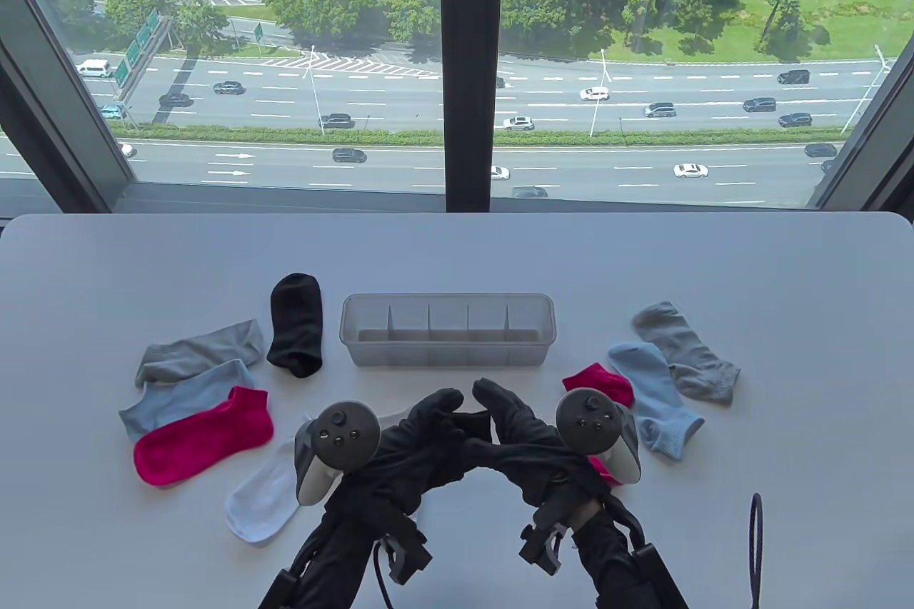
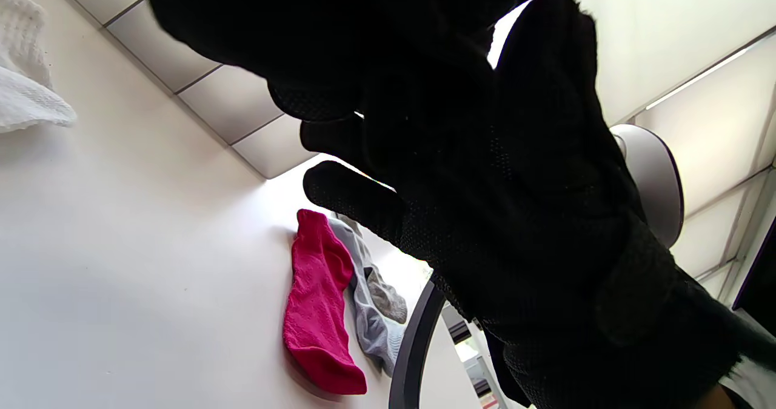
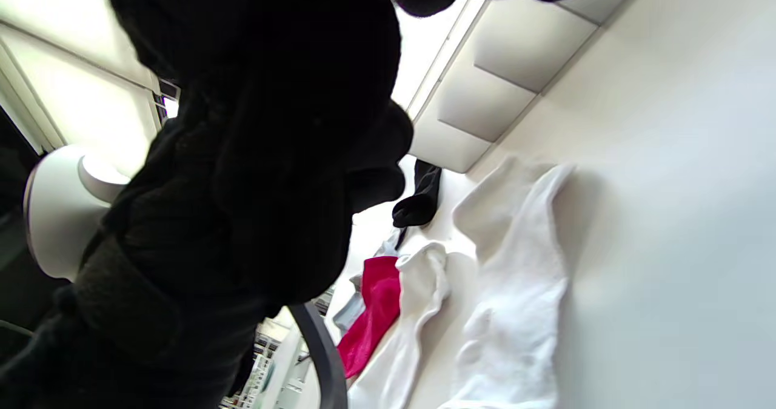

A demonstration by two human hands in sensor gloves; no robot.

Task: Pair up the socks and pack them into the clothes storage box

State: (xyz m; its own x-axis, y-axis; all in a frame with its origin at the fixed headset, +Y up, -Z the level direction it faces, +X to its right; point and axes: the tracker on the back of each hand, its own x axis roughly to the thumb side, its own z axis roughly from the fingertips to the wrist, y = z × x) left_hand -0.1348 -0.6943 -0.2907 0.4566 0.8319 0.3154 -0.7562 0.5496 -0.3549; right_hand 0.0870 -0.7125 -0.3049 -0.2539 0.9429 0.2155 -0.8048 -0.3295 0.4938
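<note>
**Both hands meeting over a black sock in front of the storage box**

Table view: The clear storage box (image 1: 448,338) is sitting mid-table, its divided compartments showing no socks inside. A black sock (image 1: 296,323) is lying just left of it. Further left, a grey sock (image 1: 203,350), a light blue sock (image 1: 187,395) and a pink sock (image 1: 203,434) are overlapping in a stack, with a white sock (image 1: 263,498) lying near the left tracker. On the right, a second grey sock (image 1: 687,350) and a second light blue sock (image 1: 655,395) are overlapping, and a second pink sock (image 1: 600,383) is showing partly behind the right tracker. The left hand (image 1: 414,434) and right hand (image 1: 518,427) are coming together just in front of the box, fingers curled inward around dark cloth (image 1: 475,427) held between them; it is looking like another black sock, though glove and cloth are hard to separate.

Left wrist view: The gloved left hand (image 2: 485,172) is filling the frame, backlit. What the fingers are pinching cannot be told here. Beyond it, a pink sock (image 2: 318,306) is lying on the table (image 2: 133,263) over grey cloth.

Right wrist view: The right hand (image 3: 254,172) is appearing as a dark silhouette. Two white socks (image 3: 509,288) are lying side by side on the table, with pink and black socks beyond.
</note>
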